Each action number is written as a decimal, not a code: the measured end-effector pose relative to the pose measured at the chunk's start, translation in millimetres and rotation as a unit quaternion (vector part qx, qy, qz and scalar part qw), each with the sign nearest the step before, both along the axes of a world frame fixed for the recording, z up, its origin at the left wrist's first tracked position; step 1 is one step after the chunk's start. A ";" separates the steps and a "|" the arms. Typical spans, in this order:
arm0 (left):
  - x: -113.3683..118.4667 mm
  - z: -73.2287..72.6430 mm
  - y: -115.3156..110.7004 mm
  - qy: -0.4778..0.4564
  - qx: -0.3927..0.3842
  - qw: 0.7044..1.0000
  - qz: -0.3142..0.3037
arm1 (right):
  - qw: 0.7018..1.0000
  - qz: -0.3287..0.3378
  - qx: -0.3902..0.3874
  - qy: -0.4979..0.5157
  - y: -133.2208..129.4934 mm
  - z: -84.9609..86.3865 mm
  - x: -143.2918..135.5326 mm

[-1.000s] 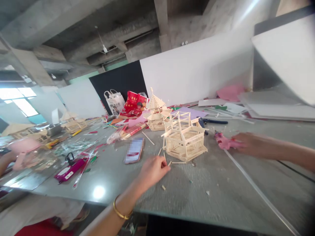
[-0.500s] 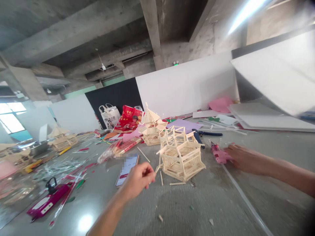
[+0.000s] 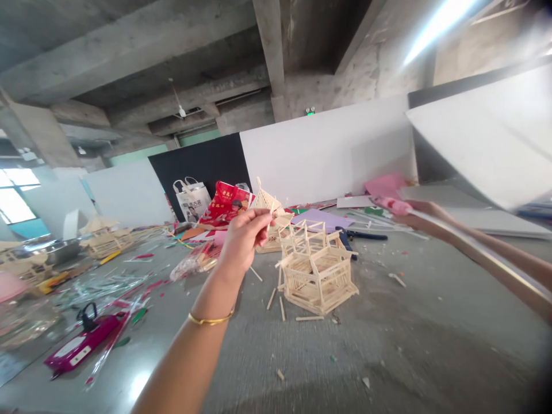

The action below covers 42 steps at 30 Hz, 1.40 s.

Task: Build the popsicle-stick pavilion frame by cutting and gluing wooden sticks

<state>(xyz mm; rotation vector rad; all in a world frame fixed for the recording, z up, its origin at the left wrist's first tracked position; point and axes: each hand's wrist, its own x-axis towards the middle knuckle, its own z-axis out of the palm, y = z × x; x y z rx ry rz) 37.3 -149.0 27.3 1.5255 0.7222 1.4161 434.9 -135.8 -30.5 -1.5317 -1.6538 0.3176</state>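
Note:
My left hand (image 3: pixel 244 238) is raised left of the wooden stick model (image 3: pixel 319 282), thumb and fingers pinching a short wooden stick (image 3: pixel 270 219) held upright. My right hand (image 3: pixel 411 211) is closed round a pink hot glue gun (image 3: pixel 391 204), lifted above the table at the right. A long clear glue stick (image 3: pixel 470 244) runs back from the gun along my forearm. The model is an open frame with slatted sides and stands on the table. Several loose sticks (image 3: pixel 282 309) lie by its base. My left hand partly covers a second model with a pointed roof (image 3: pixel 264 199).
Blue-handled pliers (image 3: pixel 366 236) lie behind the model. A magenta power strip (image 3: pixel 84 345) and clear glue sticks (image 3: pixel 99 293) lie at the left. Red packaging (image 3: pixel 226 204) and a white bag (image 3: pixel 192 200) stand at the back. White boards (image 3: pixel 483 210) are at the right.
My left hand has risen from beside the model's base with the stick. My right hand has lifted the glue gun from the table. My left arm now hides the phone.

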 end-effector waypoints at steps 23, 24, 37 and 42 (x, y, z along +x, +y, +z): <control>17.3 12.4 12.8 0.020 -0.008 1.000 -0.018 | 0.947 0.212 -0.057 0.234 -33.4 69.9 -64.9; 18.1 11.6 12.9 0.027 -0.006 0.999 -0.021 | 0.948 0.225 -0.049 0.219 -36.3 70.2 -67.3; 40.4 -3.5 10.5 0.051 -0.060 0.993 -0.092 | 0.941 0.302 -0.055 0.140 -39.6 62.9 -100.2; 43.7 -7.3 11.8 0.030 -0.072 0.992 -0.098 | 0.951 0.273 -0.043 0.138 -40.9 64.7 -108.9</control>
